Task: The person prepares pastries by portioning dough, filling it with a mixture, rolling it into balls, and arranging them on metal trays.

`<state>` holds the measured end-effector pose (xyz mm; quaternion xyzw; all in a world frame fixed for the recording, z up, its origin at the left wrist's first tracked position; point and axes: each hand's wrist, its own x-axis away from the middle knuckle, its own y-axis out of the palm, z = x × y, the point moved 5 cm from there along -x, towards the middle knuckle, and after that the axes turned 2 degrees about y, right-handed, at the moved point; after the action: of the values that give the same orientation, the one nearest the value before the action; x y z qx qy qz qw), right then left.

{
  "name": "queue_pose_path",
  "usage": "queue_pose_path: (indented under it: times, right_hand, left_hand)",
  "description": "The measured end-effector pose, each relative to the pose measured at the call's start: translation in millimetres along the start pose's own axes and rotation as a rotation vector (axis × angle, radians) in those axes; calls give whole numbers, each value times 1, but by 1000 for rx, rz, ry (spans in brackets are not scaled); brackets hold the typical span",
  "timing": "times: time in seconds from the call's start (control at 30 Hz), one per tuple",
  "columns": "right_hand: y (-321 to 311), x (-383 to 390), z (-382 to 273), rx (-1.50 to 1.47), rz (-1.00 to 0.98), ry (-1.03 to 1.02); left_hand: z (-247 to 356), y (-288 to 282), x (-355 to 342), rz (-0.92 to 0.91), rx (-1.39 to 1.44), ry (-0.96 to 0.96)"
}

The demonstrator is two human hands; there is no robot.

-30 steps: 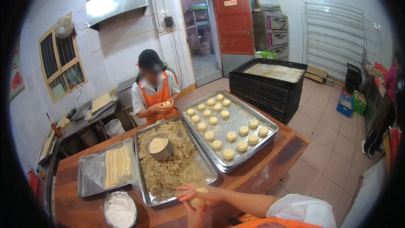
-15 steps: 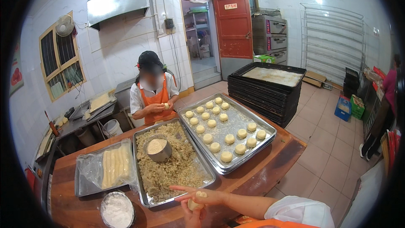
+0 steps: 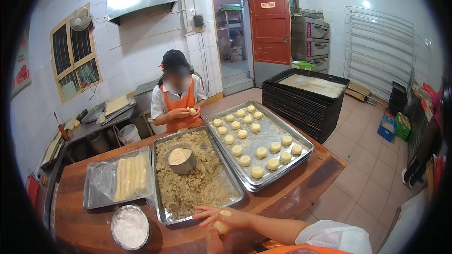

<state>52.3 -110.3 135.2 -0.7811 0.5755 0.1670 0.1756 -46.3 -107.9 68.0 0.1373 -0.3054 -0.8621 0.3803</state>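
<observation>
On my feed, my right hand rings a dough ball with thumb and forefinger, while my left hand grips it from below. Just beyond, crumbly filling covers a metal tray; dough rounds sit farther right.

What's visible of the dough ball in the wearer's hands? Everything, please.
The dough ball is pale cream, rounded, soft-looking and apparently smooth. It sits between the left hand, below, and the right hand, over it, touching both; they hide part of it. It's held beside the near edge of the crumbly-mix tray.
</observation>
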Motion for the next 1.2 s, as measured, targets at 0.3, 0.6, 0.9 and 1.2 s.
queue_pose_path:
  times: [0.3, 0.6, 0.9, 1.2]
  right_hand:
    - [9, -3, -14, -210, 151, 94]
    - [-1, 1, 17, -18, 120, 149]
    - [-3, 2, 23, -68, 41, 263]
    - [-14, -4, -1, 674, 240, 281]
  left_hand:
    - [0, 0, 3, 37, -3, 81]
    - [-15, -4, 2, 94, -109, 356]
    - [15, 32, 13, 69, 384, 70]
    - [2, -18, 6, 184, -30, 188]
